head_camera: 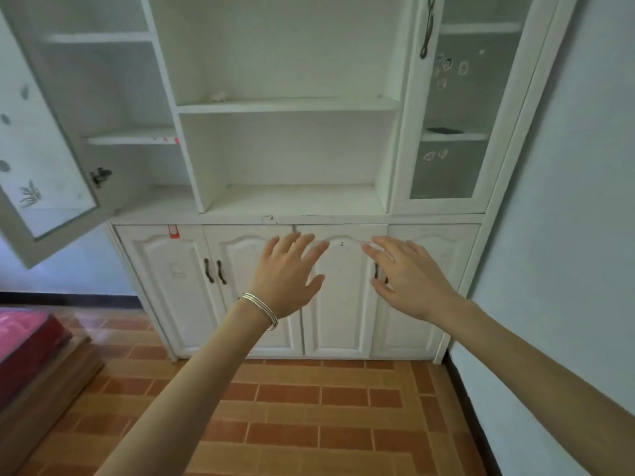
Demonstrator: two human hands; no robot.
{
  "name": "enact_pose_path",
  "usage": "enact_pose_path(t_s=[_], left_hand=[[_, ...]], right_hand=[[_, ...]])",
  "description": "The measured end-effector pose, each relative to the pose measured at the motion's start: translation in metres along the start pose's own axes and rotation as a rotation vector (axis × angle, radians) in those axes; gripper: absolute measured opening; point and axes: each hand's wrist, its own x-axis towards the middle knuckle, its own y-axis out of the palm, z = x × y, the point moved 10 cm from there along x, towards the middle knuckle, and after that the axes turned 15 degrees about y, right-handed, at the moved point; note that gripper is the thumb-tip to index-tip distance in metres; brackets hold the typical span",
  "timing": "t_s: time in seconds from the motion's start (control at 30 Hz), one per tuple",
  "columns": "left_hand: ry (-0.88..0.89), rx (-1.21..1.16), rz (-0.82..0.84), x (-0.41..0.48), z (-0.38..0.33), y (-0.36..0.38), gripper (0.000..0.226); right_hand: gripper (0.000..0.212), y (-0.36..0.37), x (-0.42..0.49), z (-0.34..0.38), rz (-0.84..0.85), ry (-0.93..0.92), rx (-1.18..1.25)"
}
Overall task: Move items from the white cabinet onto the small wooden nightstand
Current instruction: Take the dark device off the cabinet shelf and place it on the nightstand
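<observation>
The white cabinet (292, 104) fills the view ahead, its middle shelves bare apart from a small pale scrap (219, 96) on the upper shelf. A dark flat object (445, 130) lies on a shelf behind the shut right glass door. My left hand (287, 274), with silver bangles on the wrist, and my right hand (409, 276) are both held out with fingers spread in front of the shut lower doors, holding nothing. The wooden nightstand is not in view.
The upper left glass door (41, 139) hangs wide open, jutting into the room at the left. A red-covered bed on a wooden frame (31, 341) sits at the lower left. A white wall (567, 235) closes off the right side. The floor is orange tile.
</observation>
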Motion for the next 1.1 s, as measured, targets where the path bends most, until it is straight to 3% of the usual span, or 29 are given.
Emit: enact_pose_path(t_s=[0.23, 0.6, 0.97, 1.1], left_hand=[[0.02, -0.018, -0.065, 0.102, 0.009, 0.038, 0.055], [0.103, -0.037, -0.055, 0.195, 0.062, 0.146, 0.057], [0.219, 0.008, -0.185, 0.349, 0.164, 0.174, 0.057], [0.249, -0.017, -0.186, 0.373, 0.169, 0.202, 0.058]], right_hand=[[0.057, -0.004, 0.071, -0.078, -0.063, 0.017, -0.019], [0.058, 0.071, 0.171, -0.15, -0.033, 0.101, -0.118], [0.057, 0.029, 0.346, -0.204, -0.24, 0.175, -0.156], [0.058, 0.053, 0.379, -0.225, -0.201, 0.197, -0.205]])
